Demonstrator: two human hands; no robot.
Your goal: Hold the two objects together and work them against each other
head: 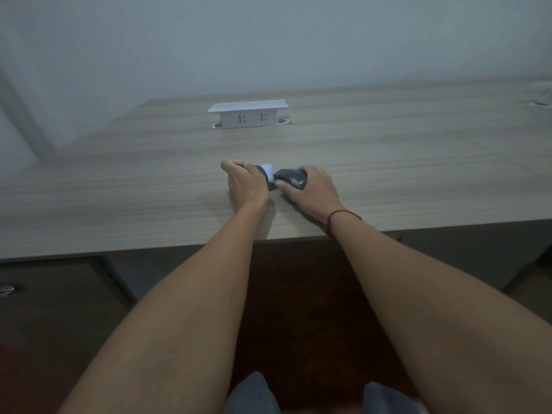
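**Two hands meeting over a dark mouse and a pale cloth**

Sitting at a wood-grain desk (pixel 119 186), both bare forearms reaching forward from the near edge. Holding a dark computer mouse (pixel 291 180) in the right hand (pixel 313 189), fingers curling over its far side and thumb lying along the near side, with white lettering showing on the mouse's near flank. Lying at the middle of the desk, a little nearer the front edge than the back, the mouse appearing to rest on or just above the surface; not possible to tell which. Gripping a dark object capped with a pale bluish-white cloth or pad (pixel 269 174) in the left hand (pixel 246 186), fingers curling round it, knuckles facing up. Pressing the pale end against the left side of the mouse, the two hands sitting just beside each other. Wearing a thin red string (pixel 339 218) round the right wrist.

Standing well behind the hands, near the desk's back edge, a white pop-up socket box (pixel 248 115) with its lid raised and two outlets facing forward. Showing at the bottom of the view, dark fabric over the knees (pixel 254 395), and a dark drawer front (pixel 59 309) under the desk at the left.
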